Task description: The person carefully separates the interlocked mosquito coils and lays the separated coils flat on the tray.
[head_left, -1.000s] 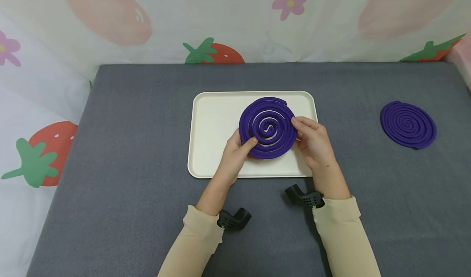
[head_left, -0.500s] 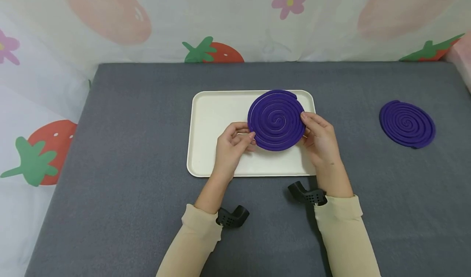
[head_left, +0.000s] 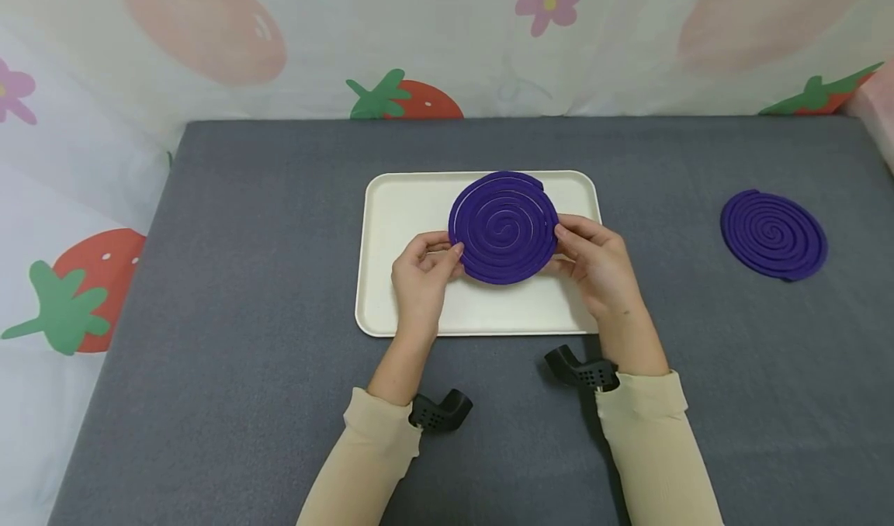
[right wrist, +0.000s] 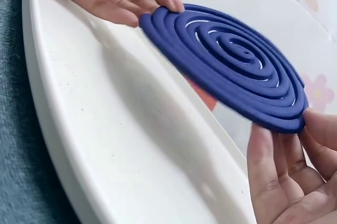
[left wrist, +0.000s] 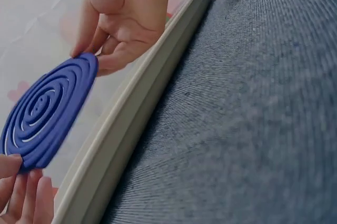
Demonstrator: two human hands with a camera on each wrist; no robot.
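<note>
A purple spiral coaster point(head_left: 504, 228), a flat coil with thin gaps between its turns, is held tilted above the white tray point(head_left: 391, 293). My left hand point(head_left: 422, 278) pinches its left edge, thumb on top and fingers beneath. On the opposite edge, my right hand point(head_left: 599, 266) grips it between thumb and fingers. Both wrist views show the coaster point(left wrist: 50, 110) lifted clear of the tray point(right wrist: 131, 129), with a hand at each side. Its underside is hidden in the head view.
A second purple spiral coaster point(head_left: 773, 235) lies flat on the grey cloth-covered table point(head_left: 244, 316), to the right of the tray. Behind the table hangs a white curtain point(head_left: 475, 45) printed with strawberries and flowers. Each wrist carries a black camera mount point(head_left: 441, 411).
The coaster went right and up, then back left, and its gaps look narrower now. My left hand has shifted from its lower left to its left edge; the right hand kept hold.
</note>
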